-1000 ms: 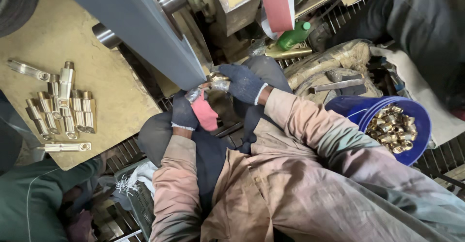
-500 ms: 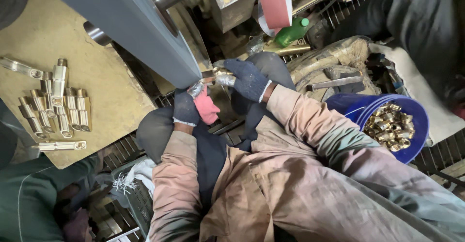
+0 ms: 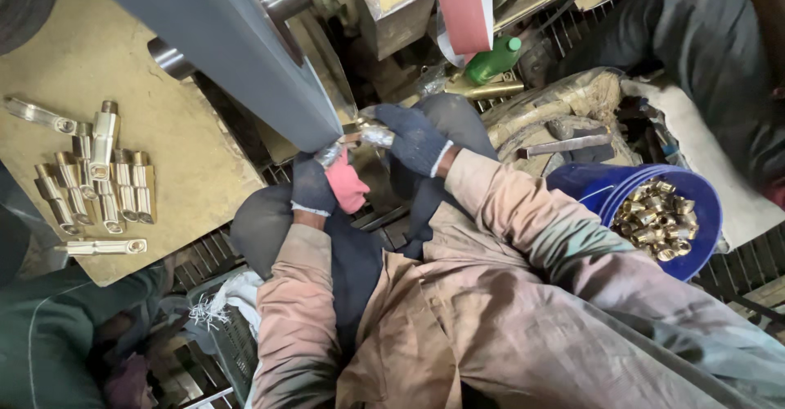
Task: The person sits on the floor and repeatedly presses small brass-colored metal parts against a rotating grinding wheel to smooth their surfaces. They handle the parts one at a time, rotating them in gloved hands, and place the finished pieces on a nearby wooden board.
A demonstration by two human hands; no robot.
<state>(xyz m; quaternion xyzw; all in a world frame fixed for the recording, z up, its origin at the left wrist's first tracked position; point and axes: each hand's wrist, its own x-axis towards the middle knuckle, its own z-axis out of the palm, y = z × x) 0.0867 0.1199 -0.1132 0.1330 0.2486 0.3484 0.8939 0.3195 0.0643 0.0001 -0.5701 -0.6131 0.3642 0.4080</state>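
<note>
Under the grey belt housing (image 3: pixel 237 49), a small metal fitting (image 3: pixel 372 135) lies crosswise between both gloved hands. The right hand (image 3: pixel 417 137) grasps one end; the left hand (image 3: pixel 315 182) grasps the other, with a pink cloth (image 3: pixel 347 186).

We record even, soft light from above; no hard shadows. Brightest: tan board (image 3: pixel 188 155) left of the grey belt (image 3: pixel 237 57). Glare on metal pieces (image 3: pixel 98 172) there. Dim beneath the belt. Edges bend slightly.
</note>
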